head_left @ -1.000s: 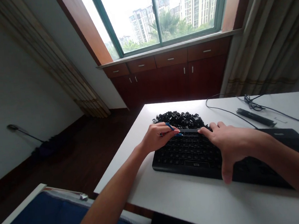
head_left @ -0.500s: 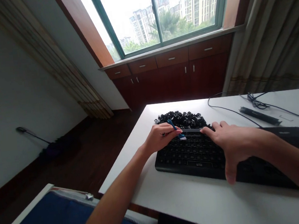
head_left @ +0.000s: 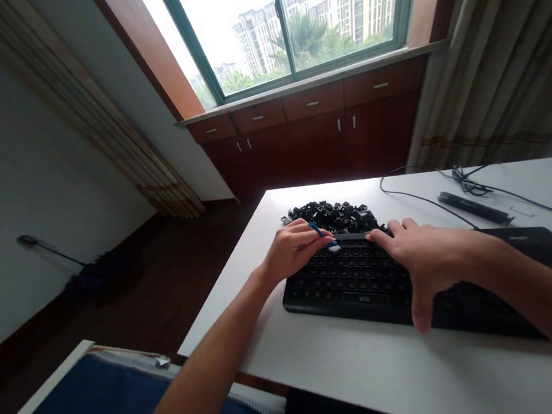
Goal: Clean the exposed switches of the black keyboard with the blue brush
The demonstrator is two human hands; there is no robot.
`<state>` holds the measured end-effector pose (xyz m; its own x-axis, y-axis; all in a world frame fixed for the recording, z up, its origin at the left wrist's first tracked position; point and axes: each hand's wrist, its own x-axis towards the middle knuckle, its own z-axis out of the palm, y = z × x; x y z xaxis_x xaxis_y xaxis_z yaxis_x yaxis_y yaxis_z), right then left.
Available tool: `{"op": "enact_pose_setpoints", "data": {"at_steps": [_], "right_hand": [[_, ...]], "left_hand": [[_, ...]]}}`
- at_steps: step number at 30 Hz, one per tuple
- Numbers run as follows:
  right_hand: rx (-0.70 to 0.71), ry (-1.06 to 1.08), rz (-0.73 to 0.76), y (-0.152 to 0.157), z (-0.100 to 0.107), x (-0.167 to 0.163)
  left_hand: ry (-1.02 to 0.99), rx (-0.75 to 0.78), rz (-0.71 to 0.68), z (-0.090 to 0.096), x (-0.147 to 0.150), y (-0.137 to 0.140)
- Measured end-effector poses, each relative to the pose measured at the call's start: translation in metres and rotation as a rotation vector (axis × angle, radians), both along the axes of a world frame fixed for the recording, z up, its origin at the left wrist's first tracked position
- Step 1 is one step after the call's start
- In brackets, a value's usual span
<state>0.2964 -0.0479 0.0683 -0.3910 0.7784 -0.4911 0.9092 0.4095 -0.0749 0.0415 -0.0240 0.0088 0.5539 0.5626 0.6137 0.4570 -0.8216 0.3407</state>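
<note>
A black keyboard [head_left: 361,283] with its keycaps off lies on the white table. My left hand [head_left: 290,250] pinches a small blue brush [head_left: 316,230] whose white bristles touch or hover just over the keyboard's upper left rows; which of the two I cannot tell. Spread across the keyboard's middle is my right hand [head_left: 430,257], with its fingers stretched towards the far edge and the thumb reaching over the near edge. Behind the keyboard is a heap of loose black keycaps [head_left: 338,215], partly hidden by my left hand.
On the right of the white table [head_left: 369,361] lie a long black plastic piece [head_left: 475,208], a thin bent wire [head_left: 522,212] and a coiled black cable [head_left: 469,180]. A blue padded seat [head_left: 95,413] stands at lower left. Wooden cabinets [head_left: 309,145] line the window wall.
The brush head has shifted slightly towards the far edge with my left hand. My right hand keeps its place on the keyboard. The whole view has tilted slightly.
</note>
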Motion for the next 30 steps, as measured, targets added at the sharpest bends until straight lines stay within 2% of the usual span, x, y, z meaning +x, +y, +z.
{"op": "enact_pose_setpoints", "data": {"at_steps": [4, 9, 17, 30], "right_hand": [[-0.01, -0.015, -0.005, -0.0006, 0.0008, -0.0002], [-0.004, -0.005, 0.003, -0.0005, -0.0007, 0.001], [-0.016, -0.002, 0.004, -0.001, 0.0005, 0.0006], [0.006, -0.018, 0.016, -0.0006, -0.0017, -0.0002]], "left_hand": [[-0.025, 0.014, 0.004, -0.0001, -0.0009, 0.0004], [-0.033, -0.051, 0.01, -0.0006, 0.0021, -0.0021], [-0.179, -0.318, 0.034, -0.0017, 0.0081, -0.0053], [-0.104, -0.287, 0.037, -0.0009, 0.0037, -0.0031]]}}
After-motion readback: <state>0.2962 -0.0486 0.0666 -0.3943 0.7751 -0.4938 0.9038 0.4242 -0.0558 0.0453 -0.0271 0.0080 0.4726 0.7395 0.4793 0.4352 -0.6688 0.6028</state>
